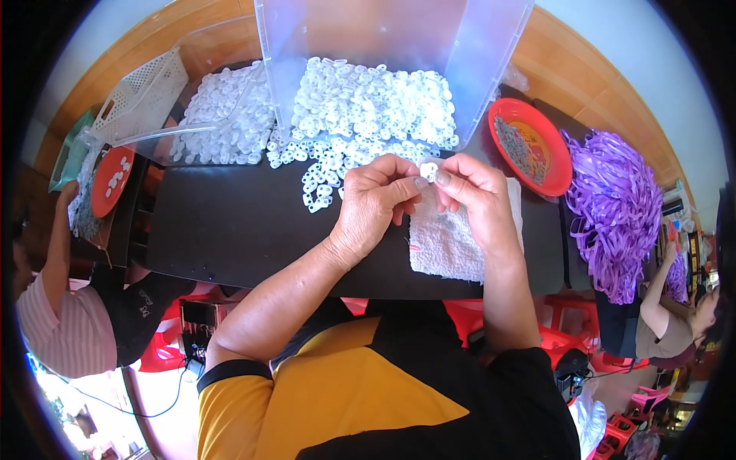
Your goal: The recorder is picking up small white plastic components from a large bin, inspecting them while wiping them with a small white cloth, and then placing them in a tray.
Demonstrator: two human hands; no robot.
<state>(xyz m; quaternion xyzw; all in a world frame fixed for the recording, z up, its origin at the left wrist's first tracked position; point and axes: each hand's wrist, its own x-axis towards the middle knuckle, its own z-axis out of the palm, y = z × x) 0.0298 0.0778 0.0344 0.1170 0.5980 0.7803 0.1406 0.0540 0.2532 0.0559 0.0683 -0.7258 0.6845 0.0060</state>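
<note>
Between the thumbs and fingertips of both hands is a small white plastic piece (429, 170) with dark holes in it. My left hand (369, 201) pinches it from the left and my right hand (481, 198) from the right, with both thumbs on its near side. Below the hands lies a white terry cloth (441, 249), partly covered by my right forearm. Just beyond my left hand, loose white pieces (322, 182) of a similar look spill onto the dark table (230, 222) from a big heap (372, 103).
A tipped clear plastic bin (395, 31) backs the heap; another clear bin (222, 115) with white pieces stands left. On the right are a red basin (562, 165) holding small grey parts and purple ribbons (617, 215). Other people (65, 330) sit at both sides.
</note>
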